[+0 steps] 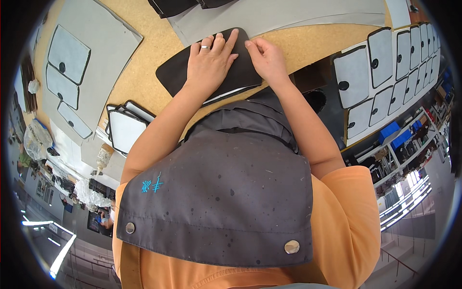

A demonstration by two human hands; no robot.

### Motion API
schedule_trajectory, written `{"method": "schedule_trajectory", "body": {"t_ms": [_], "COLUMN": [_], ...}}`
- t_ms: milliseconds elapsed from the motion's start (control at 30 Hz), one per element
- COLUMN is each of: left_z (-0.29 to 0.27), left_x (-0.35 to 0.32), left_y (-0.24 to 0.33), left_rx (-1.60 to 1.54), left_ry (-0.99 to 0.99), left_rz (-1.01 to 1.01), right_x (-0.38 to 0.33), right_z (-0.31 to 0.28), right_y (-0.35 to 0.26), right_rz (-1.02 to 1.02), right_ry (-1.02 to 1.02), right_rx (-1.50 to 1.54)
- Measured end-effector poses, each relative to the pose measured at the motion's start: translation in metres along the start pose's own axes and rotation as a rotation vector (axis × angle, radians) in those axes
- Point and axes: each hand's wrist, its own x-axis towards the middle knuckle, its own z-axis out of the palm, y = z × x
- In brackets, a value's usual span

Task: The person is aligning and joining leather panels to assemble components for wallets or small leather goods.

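A flat black panel [172, 72] with rounded corners lies on the tan tabletop in front of me, and a white layer shows along its near edge. My left hand [210, 62] rests flat on top of it, fingers spread, a ring on one finger. At the panel's right edge, my right hand [266, 60] is closed, its thumb and curled forefinger pinched at the rim near the far right corner. What lies between those fingertips is too small to see clearly.
White, black-edged panels with black round spots lie on a grey sheet [103, 36] at left and a white board [382, 85] at right. Stacked white panels [126, 130] stand near my left forearm. Black pieces [175, 6] lie at the far edge, beside another grey sheet [288, 17].
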Motion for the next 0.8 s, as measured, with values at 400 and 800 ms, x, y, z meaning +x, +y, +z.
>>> {"method": "schedule_trajectory", "body": {"t_ms": [400, 800], "left_z": [-0.002, 0.005], "left_x": [0.006, 0.009], "left_y": [0.010, 0.016], "left_rx": [-0.106, -0.137], "left_ry": [0.053, 0.056], "left_rz": [0.074, -0.014], "right_x": [0.004, 0.004], "right_z": [0.002, 0.003], "right_y": [0.003, 0.004], "right_rz": [-0.028, -0.080], "right_ry": [0.030, 0.019], "right_rx": [-0.079, -0.115]}}
